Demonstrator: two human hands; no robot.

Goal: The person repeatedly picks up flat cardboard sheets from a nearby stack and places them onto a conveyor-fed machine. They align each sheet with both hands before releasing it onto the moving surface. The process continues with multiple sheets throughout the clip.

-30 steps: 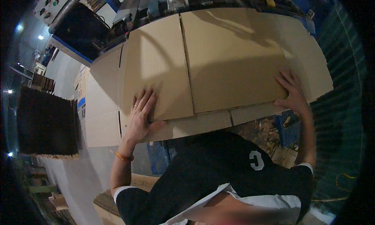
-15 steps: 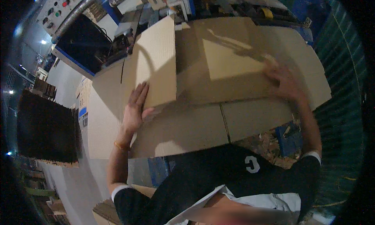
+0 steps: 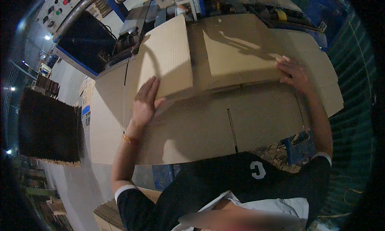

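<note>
Brown cardboard (image 3: pixel 192 126) under left hand (image 3: pixel 145 105) and right hand (image 3: pixel 294 75), both spread; grey floor (image 3: pixel 90 181) leftward.

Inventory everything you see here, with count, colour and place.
Cardboard panels: two, tan, upper centre
Wide cardboard layer: at least one, tan, centre
Control panel: one, grey, upper left
Machinery: uncounted, blue-black, top
Stack: one, dark, left
Cardboard bundle: one, brown, lower left
Scraps: many, tan, lower right
Corrugated surface: one, green, right
Floor: one, grey, left
Bracelet: one, orange, left wrist
Shirt: one, black, bottom
Left hand: one, on left cardboard panel
Right hand: one, at right cardboard panel
</note>
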